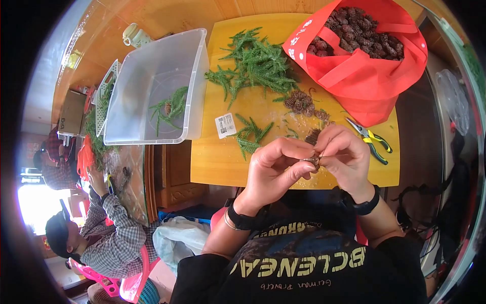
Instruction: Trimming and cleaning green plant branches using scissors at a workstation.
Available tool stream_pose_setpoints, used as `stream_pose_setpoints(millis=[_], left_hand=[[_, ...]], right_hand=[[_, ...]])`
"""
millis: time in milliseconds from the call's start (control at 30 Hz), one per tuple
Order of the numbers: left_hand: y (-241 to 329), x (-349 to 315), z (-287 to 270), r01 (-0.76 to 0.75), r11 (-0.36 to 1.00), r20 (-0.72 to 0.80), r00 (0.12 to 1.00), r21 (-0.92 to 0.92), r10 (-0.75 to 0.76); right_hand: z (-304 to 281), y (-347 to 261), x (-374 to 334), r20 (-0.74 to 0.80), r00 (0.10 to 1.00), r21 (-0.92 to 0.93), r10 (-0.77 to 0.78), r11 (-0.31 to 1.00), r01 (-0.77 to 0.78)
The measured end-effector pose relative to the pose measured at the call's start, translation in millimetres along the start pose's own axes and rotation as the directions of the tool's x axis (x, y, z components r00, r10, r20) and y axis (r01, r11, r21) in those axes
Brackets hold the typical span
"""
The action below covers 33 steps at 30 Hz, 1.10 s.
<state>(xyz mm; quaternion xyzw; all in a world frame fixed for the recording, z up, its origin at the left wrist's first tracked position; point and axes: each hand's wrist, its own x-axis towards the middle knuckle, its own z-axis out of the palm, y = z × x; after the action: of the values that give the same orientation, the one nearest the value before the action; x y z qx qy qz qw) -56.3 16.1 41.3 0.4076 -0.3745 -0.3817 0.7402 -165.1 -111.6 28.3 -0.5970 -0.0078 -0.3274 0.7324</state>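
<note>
Above the near edge of the yellow board [217,167], both hands meet at a small brown pine cone [313,161]. Thumb and fingers of my left hand [276,164] pinch it. My right hand [348,154] closes on its other side, where a thin strand seems to show between the fingers. Just beyond the fingertips is another dark cone [313,136], partly covered by my hand. Several loose pine cones [299,103] lie farther off on the board. Pliers with yellow and black handles [372,141] rest to the right of my right hand.
Green artificial sprigs [258,63] are heaped at the board's far side, with a smaller sprig [251,136] nearer. A red bag [364,76] full of pine cones stands far right. Left is a clear plastic bin [147,66]; a white label [225,125] lies beside it. Another person [101,223] works at left.
</note>
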Motion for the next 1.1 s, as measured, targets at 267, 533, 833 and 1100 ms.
stream_pose_setpoints(millis=[267,533,833,1100], left_hand=[[3.0,1.0,0.6,0.044,0.999,0.054,0.998,0.004,-0.045],[4.0,-0.4,-0.2,0.023,0.998,0.042,0.999,0.058,-0.026],[-2.0,-2.3,-1.2,-0.155,0.886,0.01,0.986,0.436,0.168],[-4.8,0.4,2.0,0.022,0.971,-0.105,0.994,0.238,0.003]], right_hand=[[-2.8,-0.6,-0.9,0.043,0.992,-0.04,-0.119,0.992,0.121],[-3.2,-10.2,3.8,0.089,0.982,-0.301,-0.167,0.935,0.187],[-1.4,-2.4,1.2,0.144,0.937,-0.545,-0.318,0.765,0.344],[-2.4,0.3,1.2,0.155,0.938,-0.631,-0.31,0.7,0.335]])
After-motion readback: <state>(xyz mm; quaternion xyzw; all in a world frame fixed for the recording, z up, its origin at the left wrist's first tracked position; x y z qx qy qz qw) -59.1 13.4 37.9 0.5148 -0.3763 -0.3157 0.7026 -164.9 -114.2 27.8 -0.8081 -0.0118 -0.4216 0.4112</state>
